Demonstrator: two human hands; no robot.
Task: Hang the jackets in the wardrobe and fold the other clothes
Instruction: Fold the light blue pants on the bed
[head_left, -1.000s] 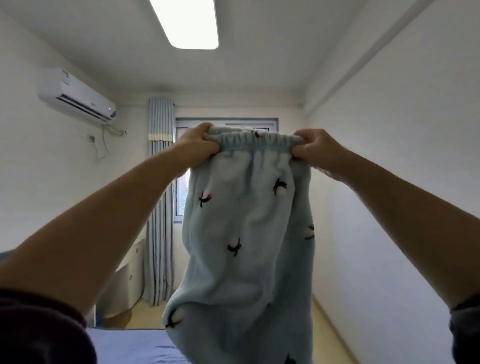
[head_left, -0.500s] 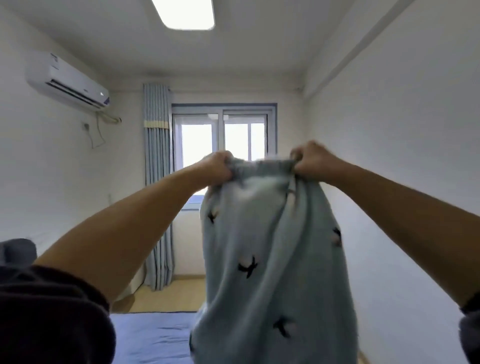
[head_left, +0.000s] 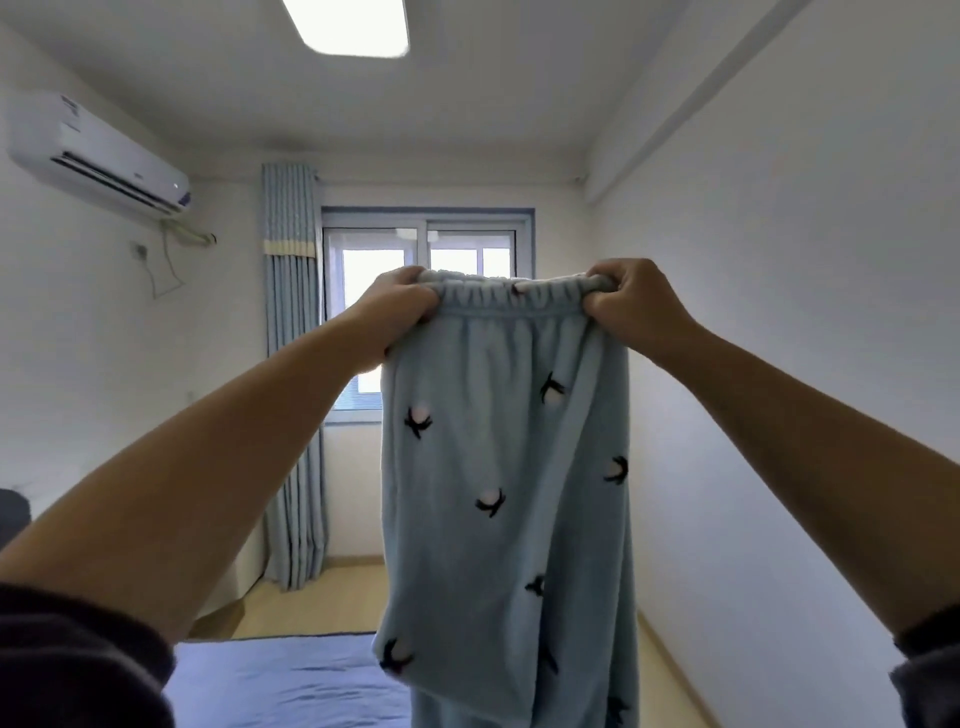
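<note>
Spread wider than half a second back, when it was bunched and blurred: elastic waistband now taut; left grip and right grip each fisted tight round one end of it; pale blue fleece trousers with small black-and-pink motifs held high at arm's length, likely to let the legs drop straight before folding; cloth hangs between and below both grips, lower end out of frame, blue-sheeted bed beneath.
</note>
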